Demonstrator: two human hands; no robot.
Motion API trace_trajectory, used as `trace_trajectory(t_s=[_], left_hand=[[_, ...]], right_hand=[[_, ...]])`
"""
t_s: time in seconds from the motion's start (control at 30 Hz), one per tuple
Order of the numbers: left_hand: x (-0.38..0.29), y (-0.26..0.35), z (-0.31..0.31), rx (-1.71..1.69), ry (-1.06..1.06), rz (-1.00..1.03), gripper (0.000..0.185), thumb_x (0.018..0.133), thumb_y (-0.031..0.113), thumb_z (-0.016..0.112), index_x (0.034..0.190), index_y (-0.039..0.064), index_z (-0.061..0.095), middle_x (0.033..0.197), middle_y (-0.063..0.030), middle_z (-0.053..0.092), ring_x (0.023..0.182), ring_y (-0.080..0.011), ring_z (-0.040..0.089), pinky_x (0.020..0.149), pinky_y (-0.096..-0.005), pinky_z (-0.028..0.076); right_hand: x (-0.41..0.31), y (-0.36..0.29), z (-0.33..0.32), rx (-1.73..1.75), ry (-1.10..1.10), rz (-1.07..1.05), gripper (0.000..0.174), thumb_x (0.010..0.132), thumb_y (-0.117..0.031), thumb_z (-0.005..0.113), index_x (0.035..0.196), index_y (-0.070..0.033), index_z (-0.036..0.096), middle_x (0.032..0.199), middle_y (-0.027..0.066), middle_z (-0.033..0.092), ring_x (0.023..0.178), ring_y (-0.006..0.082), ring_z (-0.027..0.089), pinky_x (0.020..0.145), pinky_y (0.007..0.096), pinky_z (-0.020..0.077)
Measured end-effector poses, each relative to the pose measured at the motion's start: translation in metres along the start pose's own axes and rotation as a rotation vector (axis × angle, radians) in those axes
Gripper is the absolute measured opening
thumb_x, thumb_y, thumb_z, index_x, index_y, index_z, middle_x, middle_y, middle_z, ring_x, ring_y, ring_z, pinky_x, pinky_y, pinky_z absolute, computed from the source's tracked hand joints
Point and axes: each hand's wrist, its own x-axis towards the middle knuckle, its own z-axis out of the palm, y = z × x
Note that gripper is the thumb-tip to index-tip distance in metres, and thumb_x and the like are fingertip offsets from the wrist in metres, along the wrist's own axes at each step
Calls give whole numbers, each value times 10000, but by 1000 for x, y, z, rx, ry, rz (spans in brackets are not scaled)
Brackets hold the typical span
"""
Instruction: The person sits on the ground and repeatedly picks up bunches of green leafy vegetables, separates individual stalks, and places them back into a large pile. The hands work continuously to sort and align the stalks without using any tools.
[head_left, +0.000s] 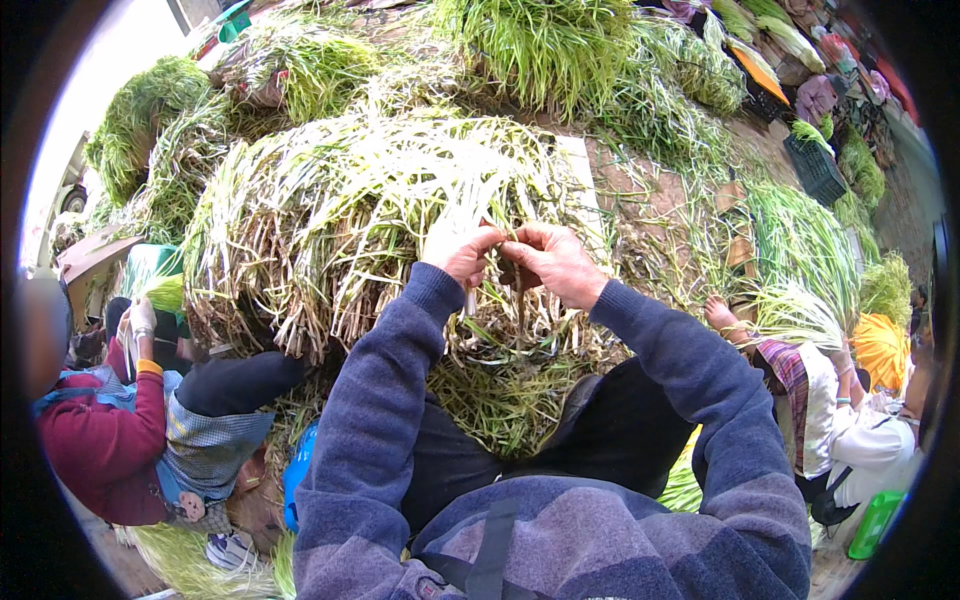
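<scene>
My left hand (463, 251) is closed around a few pale-stemmed green shoots, probably garlic chives, whose light leaves fan out above it and whose white ends show below. Close beside it, my right hand (553, 261) pinches a thin brownish stalk or leaf between thumb and fingers, and its strand hangs down between the hands. Both hands are in front of a large heap of long green leafy stalks (300, 217) with brown, dry-looking lower ends. Loose trimmed leaves (510, 405) lie on the ground between my knees.
At the left a co-worker in a red sweater (112, 442) handles green stalks; at the right sits another in white (862, 442) beside a leafy bundle (802, 247). More green heaps (540, 45) lie ahead. A dark plastic crate (816, 169) and a green basket (876, 525) stand right.
</scene>
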Motion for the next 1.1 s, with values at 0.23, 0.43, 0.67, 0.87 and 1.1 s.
trace_trajectory(t_s=[0.23,0.43,0.67,0.87,1.1], left_hand=[[3,-1,3,-73,79,75,126,842,79,720,867,81,596,565,50,469,384,-46,377,344,-221,271],[5,3,-8,-89,120,142,146,854,88,730,889,54,591,580,29,480,376,-71,392,339,-245,322],[2,6,-8,-141,94,148,174,884,116,723,906,97,551,569,63,423,382,-48,341,348,-222,284],[2,17,-19,-197,84,166,151,902,118,704,906,108,553,576,73,417,393,-42,341,349,-216,283],[-1,26,-27,-235,94,183,144,914,120,685,878,117,546,549,88,390,392,-40,331,354,-213,280]], right_hand=[[2,-3,2,101,123,-41,138,981,-150,603,988,-23,655,831,1,675,664,68,637,568,231,538],[10,4,-6,-253,217,-185,165,964,-163,625,899,-14,652,728,-11,640,630,40,591,552,209,488],[1,3,-9,-562,165,-389,194,941,-200,649,883,-15,632,688,63,640,619,107,609,576,293,491],[-11,-3,-5,-803,-65,-323,204,988,-177,588,906,9,591,752,69,672,634,114,649,594,278,539],[-12,6,-15,-1123,-359,-289,279,962,-274,583,872,-11,554,705,180,607,669,352,630,638,440,504]])
